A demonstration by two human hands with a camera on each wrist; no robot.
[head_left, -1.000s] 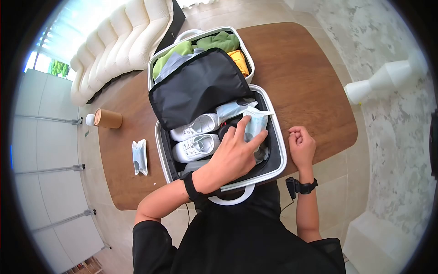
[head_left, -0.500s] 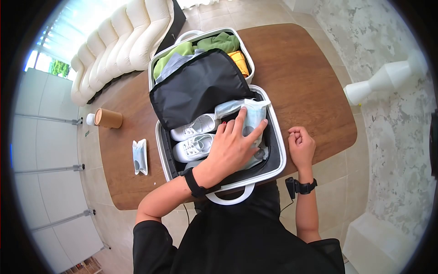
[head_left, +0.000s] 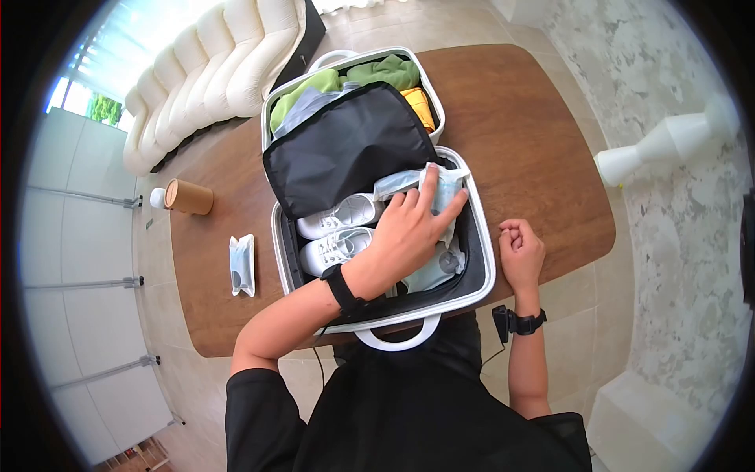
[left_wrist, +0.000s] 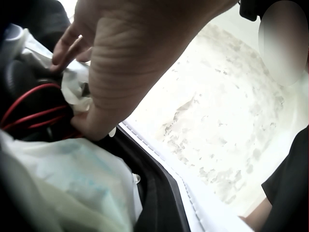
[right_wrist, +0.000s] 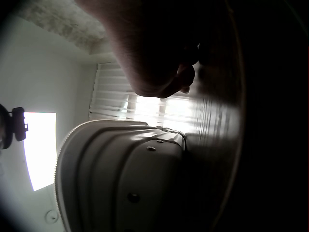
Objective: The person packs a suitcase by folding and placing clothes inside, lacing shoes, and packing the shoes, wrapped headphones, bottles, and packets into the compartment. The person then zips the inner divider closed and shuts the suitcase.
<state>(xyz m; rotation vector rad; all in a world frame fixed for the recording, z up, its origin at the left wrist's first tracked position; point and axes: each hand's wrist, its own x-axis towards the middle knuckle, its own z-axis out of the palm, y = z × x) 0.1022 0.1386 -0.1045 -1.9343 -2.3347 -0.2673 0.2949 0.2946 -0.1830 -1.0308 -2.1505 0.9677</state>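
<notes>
My left hand (head_left: 413, 232) reaches into the near half of an open white suitcase (head_left: 486, 287). Its fingers and thumb grip a soft blue-and-white packet (head_left: 447, 187) by the right inner wall. A similar packet (head_left: 395, 184) lies just left of it, and another (head_left: 436, 271) lies nearer the front. White sneakers (head_left: 330, 250) sit side by side left of the hand. In the left wrist view, a red cord (left_wrist: 36, 99) with black parts shows beside the fingers. My right hand (head_left: 521, 252) rests on the table, loosely curled and holding nothing, right of the suitcase.
A black divider flap (head_left: 350, 149) lies across the suitcase's middle. Green, grey and yellow clothes (head_left: 385, 72) fill the far half. On the wooden table (head_left: 535, 134) to the left are a blue-and-white packet (head_left: 242, 266) and a brown cylinder (head_left: 190, 197) with a white end.
The left hand and the gripped packet have shifted toward the suitcase's far right corner, leaving more of the front packet in sight. The right hand has stayed in place.
</notes>
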